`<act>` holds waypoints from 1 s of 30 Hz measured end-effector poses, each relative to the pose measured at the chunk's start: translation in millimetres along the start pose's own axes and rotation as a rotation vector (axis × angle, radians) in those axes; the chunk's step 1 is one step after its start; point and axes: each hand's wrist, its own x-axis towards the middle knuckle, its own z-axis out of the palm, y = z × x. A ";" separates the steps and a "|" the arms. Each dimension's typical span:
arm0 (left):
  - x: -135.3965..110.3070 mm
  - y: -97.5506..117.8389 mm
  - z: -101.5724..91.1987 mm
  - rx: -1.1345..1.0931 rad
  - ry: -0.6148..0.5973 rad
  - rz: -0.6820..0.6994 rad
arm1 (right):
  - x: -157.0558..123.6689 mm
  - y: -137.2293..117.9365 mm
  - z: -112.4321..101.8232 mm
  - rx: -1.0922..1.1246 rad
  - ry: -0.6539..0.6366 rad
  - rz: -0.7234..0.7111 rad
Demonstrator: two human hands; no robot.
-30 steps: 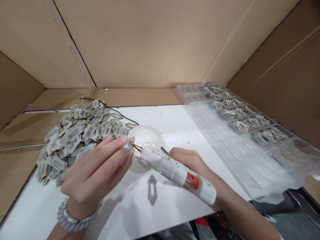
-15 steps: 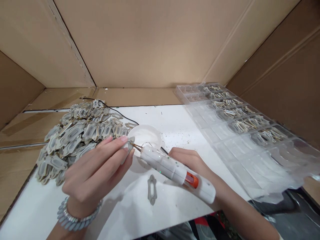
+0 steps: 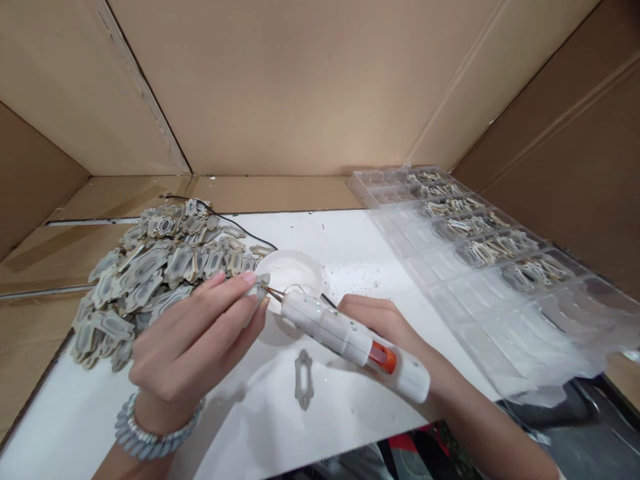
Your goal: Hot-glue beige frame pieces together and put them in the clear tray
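Note:
My left hand (image 3: pixel 200 333) pinches a small grey frame-shaped piece (image 3: pixel 257 291) between thumb and fingers. The metal nozzle of a white glue gun (image 3: pixel 330 328) with an orange part touches or nearly touches that piece. Behind the gun's body my right hand (image 3: pixel 373 317) is wrapped round its handle, the fingers partly hidden. Just beyond the nozzle lies a round white dish (image 3: pixel 300 267). A single grey frame piece with an open slot (image 3: pixel 303 380) rests flat on the white table (image 3: pixel 240 427), below the gun.
To the left is a big heap of similar grey pieces (image 3: pixel 145 267), with a black cable (image 3: pixel 245 230) behind it. A clear compartment box (image 3: pixel 425 267) on the right holds pieces in several compartments. Cardboard walls (image 3: pixel 300 87) enclose the back and sides. Dark crumbs (image 3: pixel 370 270) dot the tabletop.
Hardly anything differs. The glue gun's rear end has shifted very slightly up and left; the pinched piece and both hands stay in nearly the same place.

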 end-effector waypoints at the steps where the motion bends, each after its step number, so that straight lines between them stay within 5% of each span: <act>1: -0.8 0.3 -0.3 0.001 -0.005 -0.005 | -0.3 -0.5 0.0 -0.006 0.002 0.000; 13: -6.5 -0.6 0.7 -0.007 -0.026 0.019 | -0.3 4.9 0.5 -0.055 0.017 -0.024; 23: -5.5 -1.0 0.2 -0.009 -0.085 0.138 | -0.6 7.1 -10.2 0.087 -0.055 0.267; 27: -8.4 -7.6 1.9 0.024 -0.041 0.016 | 2.8 8.9 -15.7 0.068 0.043 0.340; 30: -11.5 -27.4 0.6 0.068 0.020 -0.372 | 5.2 8.1 -21.1 0.065 0.162 0.323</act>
